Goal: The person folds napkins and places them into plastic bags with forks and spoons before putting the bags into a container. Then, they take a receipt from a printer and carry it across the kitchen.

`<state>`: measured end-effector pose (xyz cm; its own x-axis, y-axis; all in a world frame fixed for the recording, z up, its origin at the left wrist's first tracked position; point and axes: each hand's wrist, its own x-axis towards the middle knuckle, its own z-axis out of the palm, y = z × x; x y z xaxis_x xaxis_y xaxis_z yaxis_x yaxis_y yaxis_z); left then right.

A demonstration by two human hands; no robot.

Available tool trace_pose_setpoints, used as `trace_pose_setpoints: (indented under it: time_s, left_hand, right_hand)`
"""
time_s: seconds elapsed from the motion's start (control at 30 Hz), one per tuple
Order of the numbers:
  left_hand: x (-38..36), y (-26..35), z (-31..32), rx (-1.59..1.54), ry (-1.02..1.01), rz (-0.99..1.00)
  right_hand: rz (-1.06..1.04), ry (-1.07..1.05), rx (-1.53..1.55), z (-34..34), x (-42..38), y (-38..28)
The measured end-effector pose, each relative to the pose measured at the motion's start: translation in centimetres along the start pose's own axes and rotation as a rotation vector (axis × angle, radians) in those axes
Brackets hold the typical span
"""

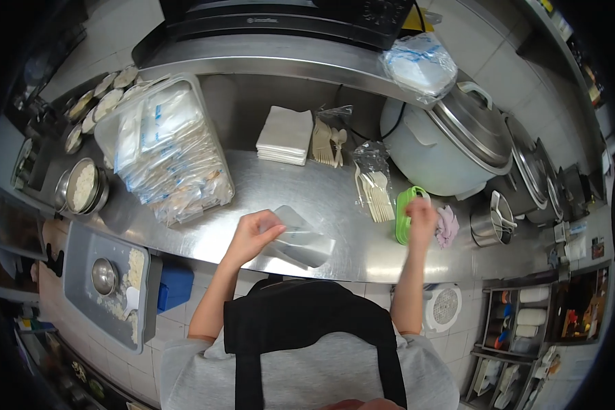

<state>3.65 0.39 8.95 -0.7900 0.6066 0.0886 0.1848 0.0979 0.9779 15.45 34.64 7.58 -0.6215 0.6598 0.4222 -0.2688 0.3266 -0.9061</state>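
Note:
Near the front edge of the steel counter, my left hand [254, 236] pinches a clear plastic bag [306, 244] between thumb and fingers. The bag spreads out to the right of the hand. My right hand [420, 214] is over the right side of a bright green plastic container [402, 217], its fingers curled together; whether something small is in them is hidden. Plastic forks [376, 196] in an opened clear wrapper lie just left of the green container. A crumpled pink cloth [447, 227] is right of my right hand.
A tub [229, 179] full of wrapped packets stands left, beside bowls of white crumbly food [85, 188]. Napkins [285, 134] and more cutlery [329, 145] lie at the back. A large lidded pot [424, 154] and a utensil can [488, 229] stand right. Below left is a grey bin [82, 301].

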Motion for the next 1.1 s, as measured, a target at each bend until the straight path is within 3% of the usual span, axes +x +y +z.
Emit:
trace_pose_setpoints:
  time_s: [0.03, 0.1, 0.13, 0.2, 0.23, 0.3, 0.37, 0.43, 0.57, 0.63, 0.7, 0.73, 0.77, 0.8, 0.87, 1.0, 1.07, 1.1]
  left_hand:
    - [-0.3, -0.3, -0.4, -0.005, -0.018, 0.005]
    - [-0.8, -0.9, -0.8, -0.030, 0.014, -0.048]
    - [-0.9, -0.9, -0.8, -0.034, -0.005, -0.045]
    - [-1.0, -0.8, -0.7, -0.091, 0.006, -0.110]
    - [-0.9, -0.7, -0.6, -0.108, 0.004, -0.106]
    - [-0.6, -0.6, -0.2, -0.097, -0.002, -0.084]
    - [-0.4, -0.1, -0.4, -0.070, 0.026, -0.074]
    - [-0.2, 0.6, -0.6, 0.032, -0.020, -0.033]
    - [-0.2, 1.1, -0.6, -0.025, -0.034, -0.057]
    - [-0.3, 1.6, -0.4, -0.011, -0.026, -0.051]
    - [-0.2, 1.7, 0.0, 0.009, -0.041, -0.036]
    - [-0.1, 1.7, 0.2, -0.005, -0.068, -0.048]
    - [-0.1, 1.7, 0.5, -0.019, -0.095, -0.062]
    - [-0.1, 1.8, 0.6, -0.018, -0.097, -0.060]
    - [-0.2, 2.0, 0.7, 0.026, -0.129, -0.059]
    - [-0.5, 0.6, 0.1, 0.013, 0.066, 0.072]
    - [-0.7, 1.6, -0.5, 0.383, 0.587, 0.379]
    - [-1.1, 1.7, -0.9, 0.390, 0.624, 0.410]
  right_hand:
    - [-0.043, 0.126, -0.078, -3.2, 1.4, 0.1]
    - [0.158, 0.344, -0.289, -9.5, 3.4, 1.5]
    - [0.159, 0.361, -0.299, -11.8, 3.6, 3.1]
    - [0.066, 0.443, -1.042, -15.5, 3.4, 7.6]
    - [0.064, 0.446, -1.046, -16.9, 2.8, 9.7]
    - [0.079, 0.422, -1.458, -18.4, 1.7, 13.0]
    - [0.242, 0.301, -1.507, -18.7, 2.4, 13.3]
    - [0.396, 0.153, -1.411, -18.7, 3.1, 12.1]
    - [0.347, 0.133, -1.374, -15.7, 5.7, 7.9]
    - [0.033, 0.173, -0.522, -9.1, 4.7, 4.1]
    - [0.160, -0.285, -0.196, -0.7, 1.7, -3.3]
    - [0.147, -0.569, -0.004, 1.6, 0.5, -1.0]
    - [0.270, -0.848, 0.025, 4.9, -0.9, -3.2]
    - [0.349, -1.023, 0.069, 7.5, -2.4, -4.1]
    - [0.288, -1.201, 0.045, 10.5, -3.8, -4.4]
    - [0.462, -1.217, 0.148, 12.5, -4.1, -4.4]
    - [0.451, -0.996, 0.075, 12.9, -4.4, -4.4]
    - [0.452, -1.000, 0.076, 13.1, -4.7, -4.5]
